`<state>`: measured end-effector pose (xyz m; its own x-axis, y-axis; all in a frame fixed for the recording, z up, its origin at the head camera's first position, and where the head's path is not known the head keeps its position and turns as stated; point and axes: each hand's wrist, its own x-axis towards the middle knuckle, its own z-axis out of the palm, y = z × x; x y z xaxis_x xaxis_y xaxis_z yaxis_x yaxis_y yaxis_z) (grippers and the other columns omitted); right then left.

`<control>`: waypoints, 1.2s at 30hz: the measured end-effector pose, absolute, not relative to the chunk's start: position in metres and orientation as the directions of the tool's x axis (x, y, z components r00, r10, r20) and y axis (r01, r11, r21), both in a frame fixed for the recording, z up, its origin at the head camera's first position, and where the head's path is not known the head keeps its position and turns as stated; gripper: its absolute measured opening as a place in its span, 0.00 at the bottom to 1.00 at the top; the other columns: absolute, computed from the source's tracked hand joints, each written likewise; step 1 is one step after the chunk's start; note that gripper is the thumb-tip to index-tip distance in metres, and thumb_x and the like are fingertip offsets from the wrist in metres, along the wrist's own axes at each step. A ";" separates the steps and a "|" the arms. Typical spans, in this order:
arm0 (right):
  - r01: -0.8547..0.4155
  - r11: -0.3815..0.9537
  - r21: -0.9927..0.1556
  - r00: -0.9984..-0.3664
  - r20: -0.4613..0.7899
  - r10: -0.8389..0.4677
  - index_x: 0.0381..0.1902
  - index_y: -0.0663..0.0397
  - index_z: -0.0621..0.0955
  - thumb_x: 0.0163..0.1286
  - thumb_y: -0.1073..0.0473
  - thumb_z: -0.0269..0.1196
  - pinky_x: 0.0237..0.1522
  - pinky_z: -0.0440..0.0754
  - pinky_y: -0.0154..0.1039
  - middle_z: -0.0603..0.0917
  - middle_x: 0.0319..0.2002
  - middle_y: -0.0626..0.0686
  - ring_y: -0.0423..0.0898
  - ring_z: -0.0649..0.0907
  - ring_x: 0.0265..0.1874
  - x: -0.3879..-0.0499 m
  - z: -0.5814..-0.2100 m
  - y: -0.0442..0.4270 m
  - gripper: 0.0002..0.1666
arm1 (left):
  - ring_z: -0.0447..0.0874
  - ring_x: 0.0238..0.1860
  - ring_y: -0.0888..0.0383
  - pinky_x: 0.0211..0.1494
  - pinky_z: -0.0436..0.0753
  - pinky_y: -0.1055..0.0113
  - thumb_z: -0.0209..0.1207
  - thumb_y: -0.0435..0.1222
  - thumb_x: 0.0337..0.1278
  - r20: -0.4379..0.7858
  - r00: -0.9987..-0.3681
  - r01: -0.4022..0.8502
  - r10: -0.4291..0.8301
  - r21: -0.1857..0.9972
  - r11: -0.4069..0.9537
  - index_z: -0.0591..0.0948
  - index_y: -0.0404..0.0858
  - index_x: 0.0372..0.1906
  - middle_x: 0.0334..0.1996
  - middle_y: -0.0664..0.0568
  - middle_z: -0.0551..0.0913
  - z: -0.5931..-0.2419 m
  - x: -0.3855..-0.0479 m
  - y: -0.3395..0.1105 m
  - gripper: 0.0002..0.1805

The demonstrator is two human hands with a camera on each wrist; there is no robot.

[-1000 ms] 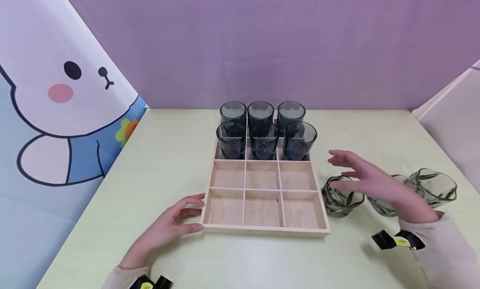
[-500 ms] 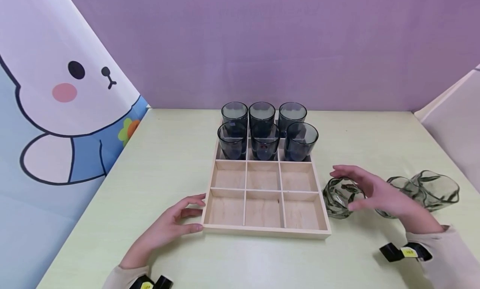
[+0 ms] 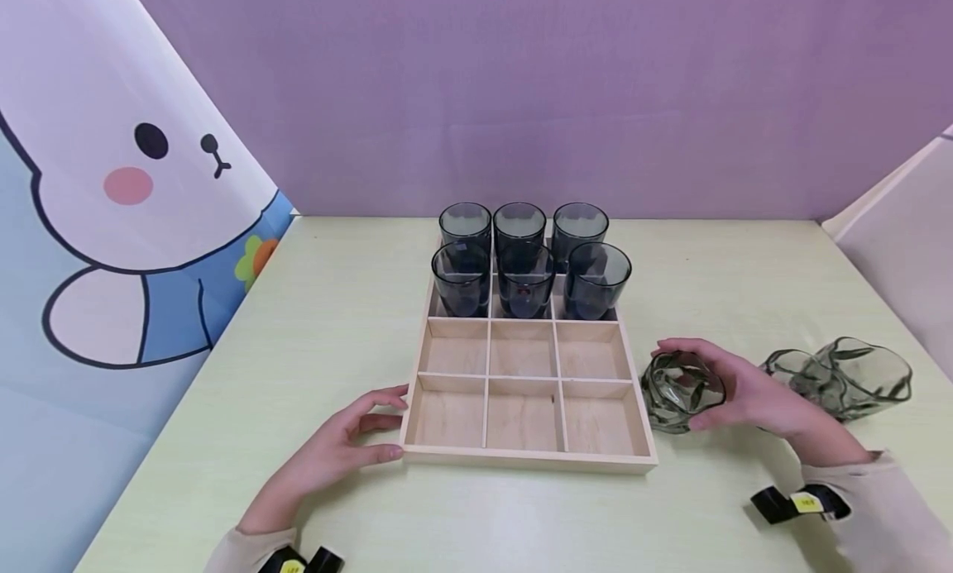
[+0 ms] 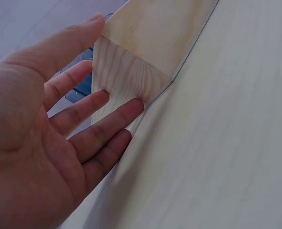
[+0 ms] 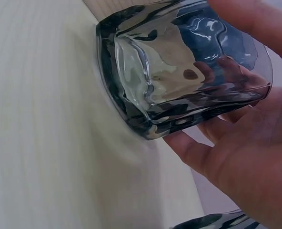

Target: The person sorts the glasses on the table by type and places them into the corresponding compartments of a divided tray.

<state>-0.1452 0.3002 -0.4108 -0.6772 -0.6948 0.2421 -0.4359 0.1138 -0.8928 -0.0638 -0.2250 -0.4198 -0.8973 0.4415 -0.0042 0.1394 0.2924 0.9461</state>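
A wooden tray (image 3: 521, 459) divided into compartments lies in the middle of the head view. My left hand (image 3: 338, 441) touches its near left corner with extended fingers; in the left wrist view, the fingertips (image 4: 136, 106) rest against the tray's side. Beside the tray's right edge, a wavy greenish glass tumbler (image 3: 668, 408) stands upright on the table. My right hand (image 3: 748, 399) holds it from the right, thumb on the near side and fingers around the far side. The right wrist view shows the same tumbler (image 5: 155, 76) with its base at the table; some fingers are partly hidden behind it.
Smooth dark blue-grey glasses (image 3: 598, 284) fill the tray's two far rows, and its two near rows are bare. More wavy greenish glasses (image 3: 867, 383) stand to the right, partly behind the right hand. A purple backdrop (image 3: 521, 93) closes off the table's far edge.
My right hand has come down and closed around the tumbler beside the tray. The left hand has stayed at the tray's corner.
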 end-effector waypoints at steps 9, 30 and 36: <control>-0.429 0.129 -0.894 -0.688 0.230 -0.688 0.71 0.71 0.60 0.47 0.79 0.72 0.57 0.72 0.28 0.69 0.68 0.54 0.40 0.73 0.60 -0.145 -0.412 0.300 0.54 | 0.77 0.58 0.35 0.55 0.80 0.63 0.68 0.32 0.59 -0.002 -0.898 0.142 0.440 0.945 0.295 0.72 0.36 0.59 0.71 0.32 0.62 -0.419 -0.063 -0.226 0.25; -0.418 0.236 -0.877 -0.790 0.223 -0.571 0.69 0.72 0.64 0.43 0.80 0.75 0.36 0.84 0.35 0.73 0.64 0.40 0.35 0.72 0.61 -0.139 -0.394 0.294 0.54 | 0.77 0.58 0.35 0.55 0.80 0.63 0.68 0.32 0.59 -0.005 -0.897 0.138 0.443 0.947 0.290 0.72 0.35 0.59 0.71 0.32 0.62 -0.420 -0.064 -0.225 0.25; -0.406 0.272 -0.872 -0.825 0.223 -0.519 0.70 0.64 0.66 0.43 0.79 0.75 0.20 0.78 0.36 0.73 0.63 0.42 0.36 0.72 0.58 -0.139 -0.386 0.290 0.55 | 0.77 0.58 0.35 0.55 0.81 0.63 0.68 0.32 0.58 -0.007 -0.899 0.133 0.438 0.948 0.290 0.73 0.35 0.59 0.71 0.32 0.63 -0.420 -0.065 -0.225 0.25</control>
